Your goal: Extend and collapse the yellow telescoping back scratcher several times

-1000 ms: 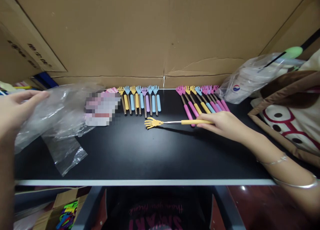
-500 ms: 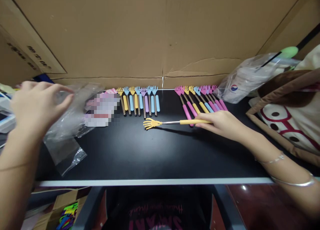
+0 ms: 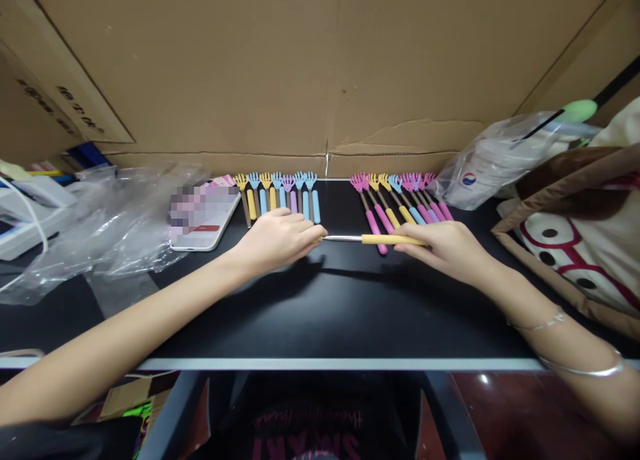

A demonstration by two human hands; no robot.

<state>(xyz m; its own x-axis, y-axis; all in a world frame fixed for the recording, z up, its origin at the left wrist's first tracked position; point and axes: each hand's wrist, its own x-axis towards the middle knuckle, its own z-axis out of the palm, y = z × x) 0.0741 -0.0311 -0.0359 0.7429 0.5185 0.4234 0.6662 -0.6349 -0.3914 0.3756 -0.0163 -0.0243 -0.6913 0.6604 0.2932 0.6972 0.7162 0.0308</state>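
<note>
A yellow scratcher lies stretched out across the middle of the surface, nearer its back edge. The right hand has its grip clamped on the yellow handle; the left hand is closed over the claw end. Collapsing the rod looks to be the step in hand, calling for both ends pressed together. Two rows of scratchers line the back edge, with a phone and bags toward the left edge.

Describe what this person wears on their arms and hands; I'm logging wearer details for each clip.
Both forearms are bare, with no sleeves or gloves. The right arm carries a thin silver chain bracelet and a plain silver bangle farther up. The left hand and right hand show no rings.
</note>
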